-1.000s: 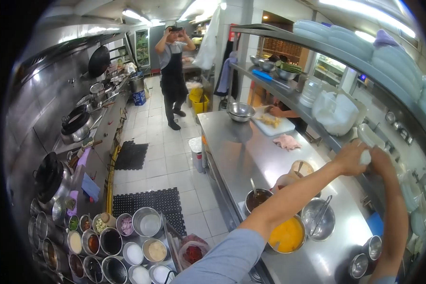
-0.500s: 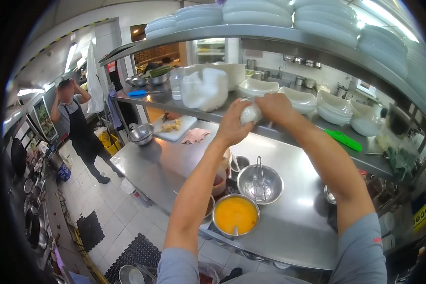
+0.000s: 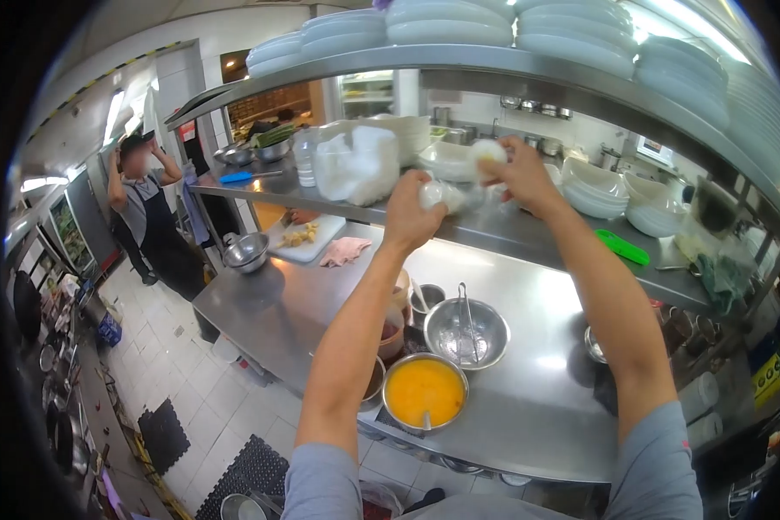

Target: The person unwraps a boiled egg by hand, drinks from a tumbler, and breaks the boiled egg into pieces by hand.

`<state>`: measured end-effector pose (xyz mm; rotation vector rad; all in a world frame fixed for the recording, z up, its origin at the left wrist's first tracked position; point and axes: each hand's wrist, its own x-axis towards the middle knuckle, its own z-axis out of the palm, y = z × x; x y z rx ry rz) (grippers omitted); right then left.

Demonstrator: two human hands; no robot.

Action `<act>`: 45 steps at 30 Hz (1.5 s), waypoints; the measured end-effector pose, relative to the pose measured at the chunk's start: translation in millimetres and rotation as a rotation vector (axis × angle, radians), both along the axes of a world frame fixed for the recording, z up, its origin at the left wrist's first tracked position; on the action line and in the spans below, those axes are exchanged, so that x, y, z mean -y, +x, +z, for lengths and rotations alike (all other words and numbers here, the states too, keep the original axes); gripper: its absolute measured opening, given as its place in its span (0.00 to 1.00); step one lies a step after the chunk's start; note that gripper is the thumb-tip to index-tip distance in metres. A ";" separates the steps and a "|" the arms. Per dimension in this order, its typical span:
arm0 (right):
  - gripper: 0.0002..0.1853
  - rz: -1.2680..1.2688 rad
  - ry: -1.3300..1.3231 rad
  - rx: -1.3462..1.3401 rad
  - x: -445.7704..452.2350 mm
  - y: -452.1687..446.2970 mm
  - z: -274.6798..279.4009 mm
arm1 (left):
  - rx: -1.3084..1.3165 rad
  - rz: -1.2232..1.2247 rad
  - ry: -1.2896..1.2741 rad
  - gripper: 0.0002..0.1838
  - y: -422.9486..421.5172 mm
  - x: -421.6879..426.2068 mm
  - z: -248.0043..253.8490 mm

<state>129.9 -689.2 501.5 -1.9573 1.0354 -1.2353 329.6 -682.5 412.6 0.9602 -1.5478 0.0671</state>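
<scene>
In my left hand (image 3: pixel 410 215) is a small whitish, see-through container (image 3: pixel 443 197), fingers wrapped round its side. My right hand (image 3: pixel 529 180) pinches a round, pale piece that looks like a lid (image 3: pixel 489 156), blurred by motion. Both hands are apart, raised at the lower steel shelf (image 3: pixel 355 204). Behind my left hand stand a bulky white plastic bag (image 3: pixel 360 165) and a clear bottle (image 3: pixel 305 158). White bowls (image 3: pixel 591 195) line the shelf near my right hand.
On the counter (image 3: pixel 529 416) below are a bowl of orange-yellow liquid (image 3: pixel 425 392), a steel bowl with tongs (image 3: pixel 485 347) and a cutting board with chopped pieces (image 3: pixel 329 227). A pink cloth (image 3: pixel 345 251) lies beside it. A person in a dark apron (image 3: pixel 169 225) stands at left.
My hands, together on the container before, have parted. The right hand has moved right and up with the lid-like piece; the left keeps the container. The view has shifted slightly.
</scene>
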 end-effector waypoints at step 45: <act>0.32 -0.115 -0.035 0.492 -342.4 -186.3 -145.4 | -0.161 -0.283 0.198 0.23 -142.2 -204.2 -36.5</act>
